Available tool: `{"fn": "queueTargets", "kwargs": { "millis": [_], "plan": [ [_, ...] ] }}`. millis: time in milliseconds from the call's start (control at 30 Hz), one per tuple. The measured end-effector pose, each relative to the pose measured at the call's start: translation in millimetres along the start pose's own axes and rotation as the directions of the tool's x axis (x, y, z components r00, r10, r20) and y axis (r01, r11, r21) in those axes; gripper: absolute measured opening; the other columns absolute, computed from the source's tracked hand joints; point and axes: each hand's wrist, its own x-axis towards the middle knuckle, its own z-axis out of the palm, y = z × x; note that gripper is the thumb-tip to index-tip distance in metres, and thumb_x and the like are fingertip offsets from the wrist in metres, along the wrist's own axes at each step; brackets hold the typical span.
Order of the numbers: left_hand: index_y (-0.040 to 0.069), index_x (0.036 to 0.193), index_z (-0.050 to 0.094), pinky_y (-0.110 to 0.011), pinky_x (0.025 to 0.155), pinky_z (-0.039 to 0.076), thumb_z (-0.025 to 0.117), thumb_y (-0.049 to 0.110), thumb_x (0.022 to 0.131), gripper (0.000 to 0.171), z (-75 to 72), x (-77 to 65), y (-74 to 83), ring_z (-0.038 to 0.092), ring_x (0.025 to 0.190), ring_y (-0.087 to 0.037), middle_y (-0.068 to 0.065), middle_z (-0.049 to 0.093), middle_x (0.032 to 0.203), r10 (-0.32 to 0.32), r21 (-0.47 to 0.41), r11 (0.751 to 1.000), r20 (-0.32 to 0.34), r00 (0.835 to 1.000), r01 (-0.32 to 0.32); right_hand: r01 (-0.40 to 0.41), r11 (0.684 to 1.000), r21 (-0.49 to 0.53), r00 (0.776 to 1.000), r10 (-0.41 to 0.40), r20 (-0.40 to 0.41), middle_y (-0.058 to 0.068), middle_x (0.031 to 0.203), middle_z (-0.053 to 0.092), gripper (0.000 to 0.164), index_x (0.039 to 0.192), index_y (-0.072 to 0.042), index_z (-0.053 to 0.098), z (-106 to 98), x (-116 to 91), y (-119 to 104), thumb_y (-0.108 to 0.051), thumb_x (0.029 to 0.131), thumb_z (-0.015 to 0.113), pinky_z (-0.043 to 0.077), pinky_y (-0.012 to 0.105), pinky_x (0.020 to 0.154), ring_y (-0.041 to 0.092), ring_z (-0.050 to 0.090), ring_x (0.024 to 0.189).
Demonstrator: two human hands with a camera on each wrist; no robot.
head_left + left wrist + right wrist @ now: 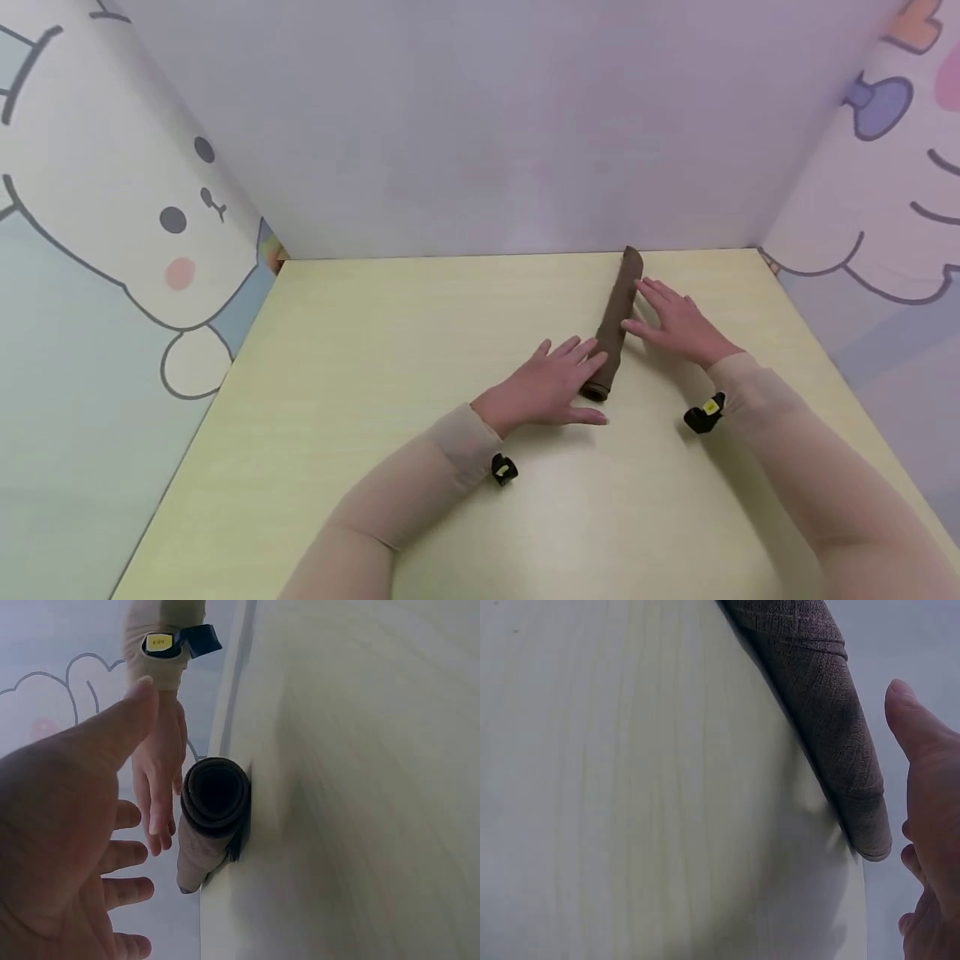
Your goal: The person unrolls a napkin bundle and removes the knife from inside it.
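A brown cloth, rolled into a tube [621, 300], lies slantwise on the table, its far end close to the back wall. In the head view my left hand [543, 387] has its fingers spread over the near end of the roll, thumb out to the side. My right hand [678, 325] is at the roll's right side toward the far end, fingertips right at its edge. The left wrist view shows the spiral layers at the open end of the cloth roll [217, 791]. Neither hand curls round the cloth. In the right wrist view the right thumb is apart from the woven roll [825, 712].
The pale wood-grain table [337, 358] meets a plain light wall [465, 133] at the back. Side panels with cartoon drawings [172, 208] stand left and right. Each wrist wears a small black device [703, 414] over a beige sleeve.
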Motion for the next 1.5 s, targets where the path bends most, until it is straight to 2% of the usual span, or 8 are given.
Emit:
{"fn": "queueTargets", "kwargs": {
  "millis": [200,467,633,767,933,1100,1500],
  "plan": [
    [0.023,0.156,0.018,-0.051,0.109,0.026,0.029,0.083,0.082,0.096,4.1,15.8,13.9,0.014,0.146,-0.017,0.004,0.014,0.16,0.007,0.064,0.998,0.057,0.998,-0.011,0.017,1.0,-0.014,1.0,-0.017,0.015,0.018,0.157,0.019,0.083,0.153,-0.008,0.025,3,10,7,-0.055,0.092,0.056,0.013,0.07,0.103,0.038,0.017,0.143],
    [0.024,0.156,0.014,-0.048,0.11,0.027,0.039,0.072,0.088,0.087,10.5,21.6,22.5,0.015,0.145,-0.013,0.006,0.009,0.161,0.009,0.074,0.997,0.087,0.996,-0.015,0.011,1.0,0.009,0.998,-0.011,0.061,0.015,0.159,0.016,0.081,0.152,-0.011,0.029,5,10,13,-0.056,0.091,0.057,0.02,0.062,0.107,0.041,0.019,0.142],
    [0.023,0.155,0.019,-0.045,0.108,0.031,0.044,0.057,0.096,0.073,9.5,22.5,23.2,0.022,0.144,-0.012,0.005,0.013,0.161,0.02,0.088,0.996,0.069,0.997,-0.026,-0.003,1.0,0.021,0.997,0.002,0.077,0.014,0.159,0.015,0.082,0.153,-0.014,0.027,8,10,17,-0.058,0.09,0.056,0.023,0.06,0.107,0.041,0.019,0.142],
    [0.025,0.155,0.02,-0.044,0.108,0.031,0.043,0.049,0.1,0.065,9.8,20.7,23.1,0.022,0.143,-0.011,0.008,0.013,0.16,0.009,0.091,0.996,0.088,0.996,-0.017,0.002,1.0,0.027,0.995,-0.005,0.104,0.016,0.159,0.014,0.083,0.154,-0.014,0.025,14,11,18,-0.059,0.091,0.054,0.024,0.06,0.107,0.042,0.019,0.142],
    [0.025,0.155,0.02,-0.045,0.108,0.031,0.042,0.049,0.1,0.064,10.7,20.7,25.4,0.021,0.144,-0.011,0.007,0.012,0.16,0.002,0.097,0.995,0.103,0.995,-0.012,-0.005,1.0,0.023,0.995,0.003,0.097,0.015,0.159,0.015,0.081,0.154,-0.015,0.026,20,11,21,-0.06,0.091,0.053,0.025,0.06,0.106,0.042,0.021,0.141],
    [0.026,0.155,0.019,-0.047,0.109,0.029,0.043,0.049,0.1,0.064,10.6,22.4,25.8,0.018,0.144,-0.01,0.009,0.011,0.16,-0.024,0.061,0.998,0.113,0.993,0.017,-0.002,1.0,0.019,0.996,0.0,0.092,0.015,0.159,0.015,0.079,0.154,-0.015,0.026,20,11,22,-0.059,0.093,0.051,0.024,0.06,0.106,0.043,0.023,0.14],
    [0.027,0.154,0.022,-0.049,0.11,0.027,0.043,0.049,0.1,0.062,11.6,16.2,16.0,0.021,0.143,-0.008,0.01,0.013,0.16,-0.051,0.018,0.999,0.12,0.991,0.049,0.002,0.999,0.035,0.995,-0.005,0.104,0.015,0.159,0.016,0.078,0.153,-0.014,0.028,27,21,12,-0.058,0.093,0.051,0.018,0.062,0.108,0.042,0.026,0.139]
  ]
}}
